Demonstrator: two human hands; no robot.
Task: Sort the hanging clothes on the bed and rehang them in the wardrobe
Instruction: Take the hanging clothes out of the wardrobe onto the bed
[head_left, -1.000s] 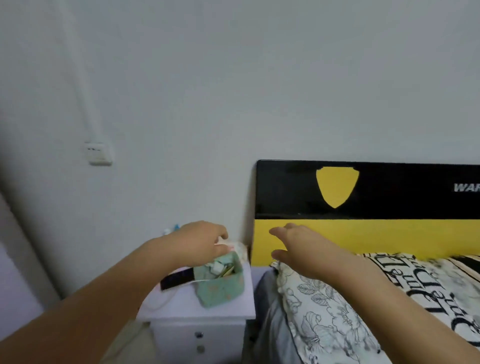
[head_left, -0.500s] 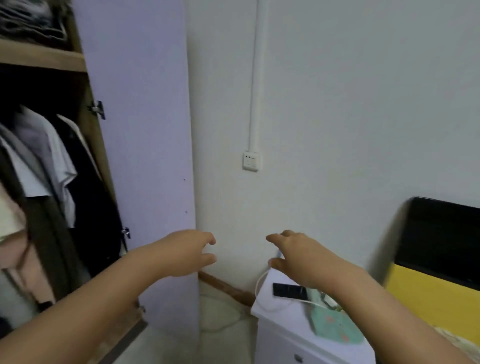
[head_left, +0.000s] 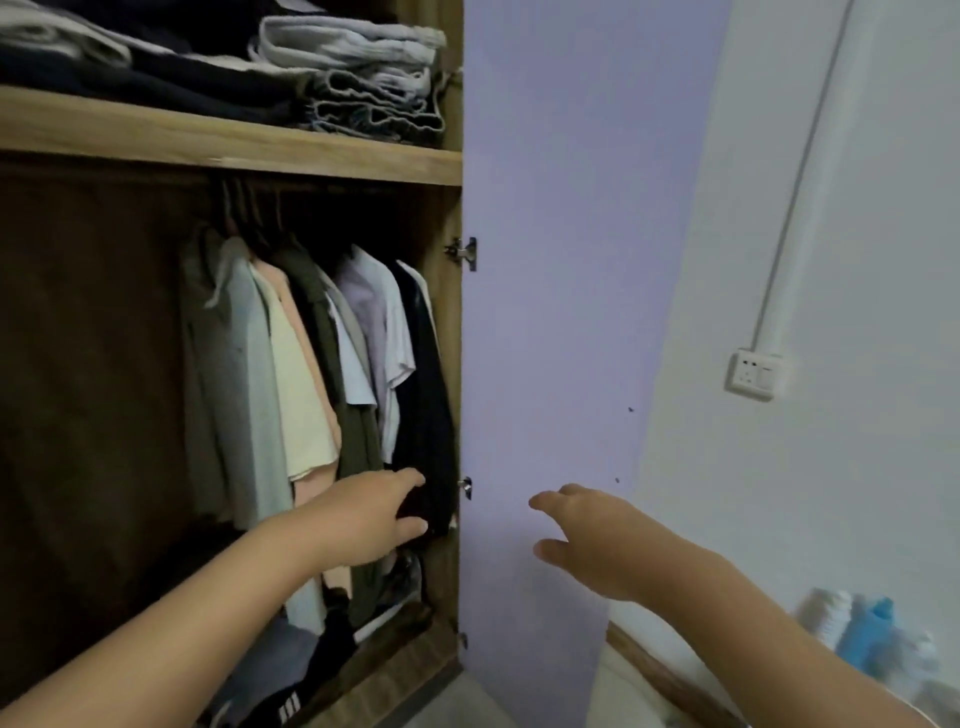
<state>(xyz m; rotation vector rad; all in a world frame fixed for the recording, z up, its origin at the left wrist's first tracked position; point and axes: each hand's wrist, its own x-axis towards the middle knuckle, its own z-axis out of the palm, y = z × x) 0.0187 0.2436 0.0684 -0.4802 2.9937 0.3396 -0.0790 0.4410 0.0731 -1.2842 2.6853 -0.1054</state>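
Here, hanging clothes (head_left: 332, 374) sit bunched at the right end of the wardrobe (head_left: 452, 364) rail: grey, cream, olive, pale lilac, white, then a black garment (head_left: 426, 415) against the side panel. Left hand (head_left: 374, 514) reaches in at the black garment's lower edge, fingers curved around the fabric, thumb below; whether the grip has actually closed on it, cannot tell. Right hand (head_left: 587, 535) hovers released in front of the open lilac door (head_left: 561, 312), fingers loosely spread, holding nothing. Shelf (head_left: 234, 140) above carries folded clothes (head_left: 353, 67). More garments piled on the wardrobe floor. Wall socket (head_left: 753, 374) to the right, blurred bottles (head_left: 857, 629) in the lower right corner.
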